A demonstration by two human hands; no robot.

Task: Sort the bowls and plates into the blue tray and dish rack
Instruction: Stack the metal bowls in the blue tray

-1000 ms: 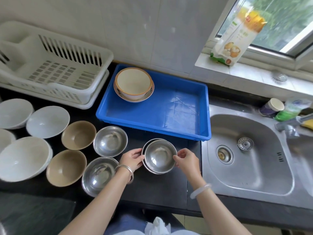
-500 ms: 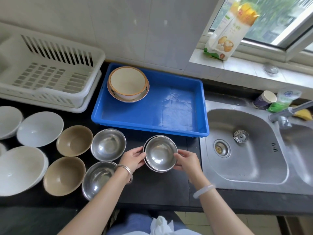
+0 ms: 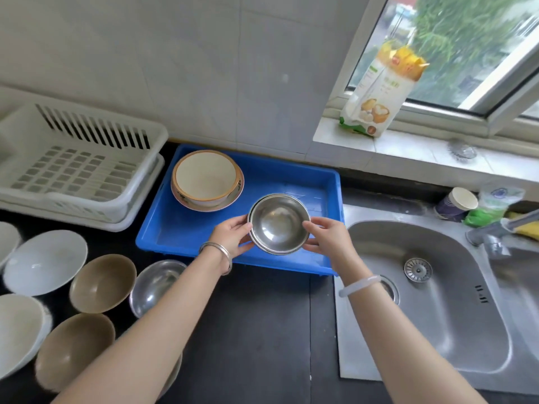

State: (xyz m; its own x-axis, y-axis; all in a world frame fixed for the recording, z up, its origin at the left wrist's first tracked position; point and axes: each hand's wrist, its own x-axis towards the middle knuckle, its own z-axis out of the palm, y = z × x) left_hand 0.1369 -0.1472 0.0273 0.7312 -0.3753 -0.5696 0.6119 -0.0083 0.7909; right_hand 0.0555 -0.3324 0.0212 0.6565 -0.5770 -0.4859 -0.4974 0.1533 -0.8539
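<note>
I hold a stack of steel bowls [image 3: 277, 224] over the front right part of the blue tray [image 3: 329, 182]. My left hand [image 3: 233, 236] grips its left rim and my right hand [image 3: 326, 237] grips its right rim. A cream bowl [image 3: 205, 177] on a patterned plate [image 3: 233, 196] sits in the tray's back left corner. The white dish rack [image 3: 78, 167] stands left of the tray with nothing in it. On the black counter at the left lie another steel bowl [image 3: 154, 284], two tan bowls [image 3: 102, 282] [image 3: 73, 348] and several white bowls [image 3: 43, 262].
A steel sink [image 3: 423, 301] with a tap [image 3: 501, 228] lies right of the tray. A paper cup [image 3: 458, 204] and a green bottle [image 3: 493, 208] stand behind it. A food bag [image 3: 382, 91] stands on the window sill. Black counter [image 3: 262, 330] lies in front of the tray.
Both hands lifted the stacked steel bowls off the counter and carried them forward over the blue tray. The camera tilted up toward the wall.
</note>
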